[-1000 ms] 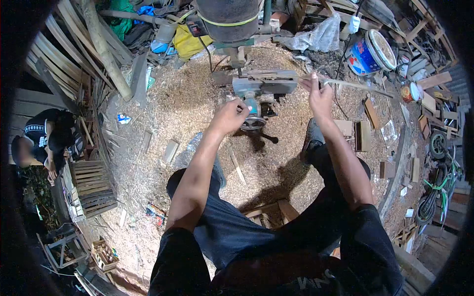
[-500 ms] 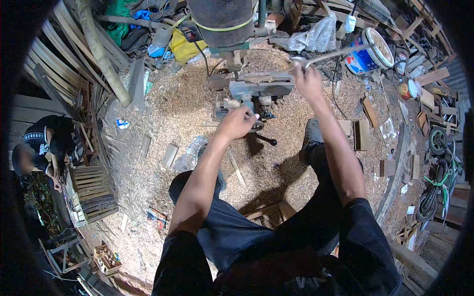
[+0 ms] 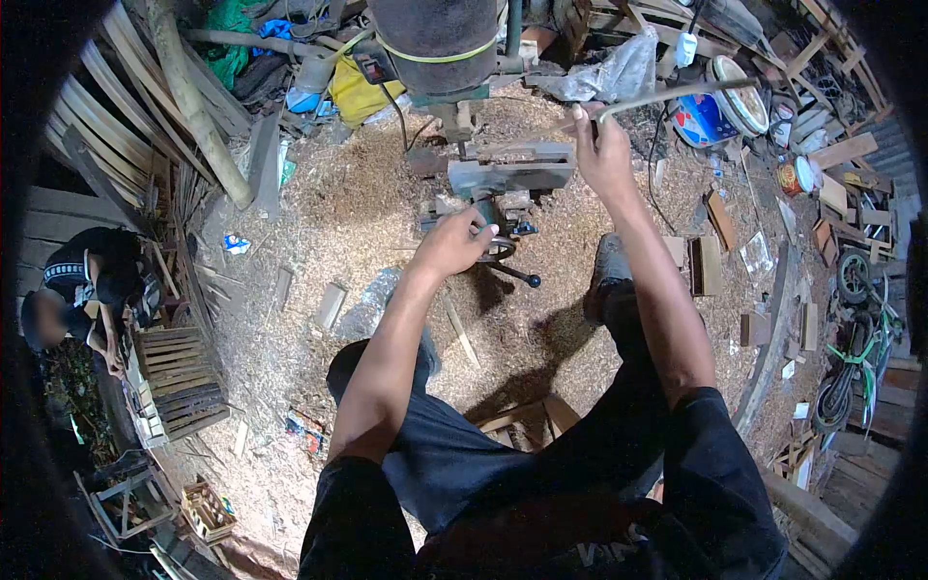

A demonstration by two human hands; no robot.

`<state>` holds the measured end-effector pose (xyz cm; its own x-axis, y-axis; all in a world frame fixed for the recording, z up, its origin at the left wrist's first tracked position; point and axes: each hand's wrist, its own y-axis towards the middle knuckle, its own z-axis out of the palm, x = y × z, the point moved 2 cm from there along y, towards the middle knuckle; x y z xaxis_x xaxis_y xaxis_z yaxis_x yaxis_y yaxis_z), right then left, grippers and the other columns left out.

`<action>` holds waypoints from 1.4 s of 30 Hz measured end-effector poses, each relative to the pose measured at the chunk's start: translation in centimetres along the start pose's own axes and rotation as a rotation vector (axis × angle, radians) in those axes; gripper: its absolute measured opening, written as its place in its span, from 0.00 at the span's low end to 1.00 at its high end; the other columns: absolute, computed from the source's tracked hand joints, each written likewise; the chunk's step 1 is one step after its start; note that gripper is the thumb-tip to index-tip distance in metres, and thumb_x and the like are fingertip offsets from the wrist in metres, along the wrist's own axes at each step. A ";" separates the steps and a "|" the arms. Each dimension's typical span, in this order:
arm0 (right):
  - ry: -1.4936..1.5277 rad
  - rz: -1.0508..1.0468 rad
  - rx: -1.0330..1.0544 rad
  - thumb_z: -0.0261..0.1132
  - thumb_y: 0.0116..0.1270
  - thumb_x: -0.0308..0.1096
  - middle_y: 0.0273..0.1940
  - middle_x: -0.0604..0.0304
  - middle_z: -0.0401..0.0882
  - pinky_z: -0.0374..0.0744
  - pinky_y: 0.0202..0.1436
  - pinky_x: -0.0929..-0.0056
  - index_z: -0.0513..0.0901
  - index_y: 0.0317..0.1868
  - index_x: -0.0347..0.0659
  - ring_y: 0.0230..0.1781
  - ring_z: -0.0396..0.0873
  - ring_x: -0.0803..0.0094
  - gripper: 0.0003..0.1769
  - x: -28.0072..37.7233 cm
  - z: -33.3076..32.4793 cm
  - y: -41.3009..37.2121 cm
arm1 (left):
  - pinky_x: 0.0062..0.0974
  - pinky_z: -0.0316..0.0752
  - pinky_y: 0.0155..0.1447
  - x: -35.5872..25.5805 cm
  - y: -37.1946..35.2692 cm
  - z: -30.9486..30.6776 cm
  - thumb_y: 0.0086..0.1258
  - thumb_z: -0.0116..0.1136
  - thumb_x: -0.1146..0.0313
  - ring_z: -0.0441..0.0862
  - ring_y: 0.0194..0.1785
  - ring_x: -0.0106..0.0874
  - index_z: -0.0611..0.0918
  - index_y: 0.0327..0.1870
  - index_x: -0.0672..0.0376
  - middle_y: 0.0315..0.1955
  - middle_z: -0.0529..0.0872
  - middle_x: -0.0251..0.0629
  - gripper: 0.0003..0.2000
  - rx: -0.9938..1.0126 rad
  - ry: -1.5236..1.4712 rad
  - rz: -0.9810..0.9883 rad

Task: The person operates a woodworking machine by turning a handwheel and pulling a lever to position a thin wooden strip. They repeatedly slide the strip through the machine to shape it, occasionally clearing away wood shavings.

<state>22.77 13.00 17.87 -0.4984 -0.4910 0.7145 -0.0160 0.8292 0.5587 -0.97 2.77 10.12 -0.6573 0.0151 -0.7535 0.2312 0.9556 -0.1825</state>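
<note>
My left hand is closed at the handwheel under the machine's vise; its fingertips are partly hidden. A black ball-ended handle sticks out below the wheel. Farther right, my right hand is raised beside the vise, its fingers wrapped round a long thin bent rod that reaches off to the right. A piece of wood seems to lie along the top of the vise. Above it stands the drill-like machine's spindle, below a large dark cylindrical body.
Wood shavings cover the ground. A blue-and-white bucket stands at upper right, with loose wood blocks nearer. Another person bends at the left beside a slatted wooden stack. A small green bike stands far right.
My right hand has moved slightly up, and the rod's far end has swung farther right. My left hand has shifted slightly left in view, staying at the handwheel.
</note>
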 end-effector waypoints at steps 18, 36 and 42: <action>-0.092 -0.047 0.176 0.62 0.73 0.34 0.35 0.47 0.83 0.78 0.41 0.62 0.77 0.50 0.36 0.35 0.83 0.58 0.11 -2.4 7.5 -1.1 | 0.38 0.78 0.48 0.2 0.2 0.7 0.69 0.61 0.58 0.86 0.41 0.44 0.82 0.43 0.63 0.36 0.88 0.49 0.15 0.003 0.043 0.036; 0.092 -0.001 -0.045 0.52 0.80 0.33 0.36 0.52 0.84 0.83 0.44 0.69 0.74 0.45 0.33 0.36 0.84 0.71 0.10 -0.2 4.3 0.8 | 0.37 0.79 0.47 -0.3 -0.1 -0.7 0.70 0.60 0.57 0.87 0.40 0.41 0.82 0.45 0.63 0.37 0.88 0.49 0.16 -0.002 0.058 0.024; 0.100 -0.038 0.069 0.57 0.74 0.28 0.32 0.46 0.81 0.78 0.35 0.58 0.76 0.48 0.37 0.33 0.84 0.53 0.06 -3.8 8.3 -1.8 | 0.38 0.79 0.48 -0.5 0.1 0.0 0.70 0.60 0.57 0.87 0.42 0.42 0.82 0.45 0.64 0.37 0.88 0.50 0.17 0.018 0.076 0.050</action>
<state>17.46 15.58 10.63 -0.4078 -0.5436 0.7336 -0.0945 0.8243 0.5582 -0.65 2.86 10.51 -0.6970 0.0852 -0.7120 0.2769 0.9479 -0.1577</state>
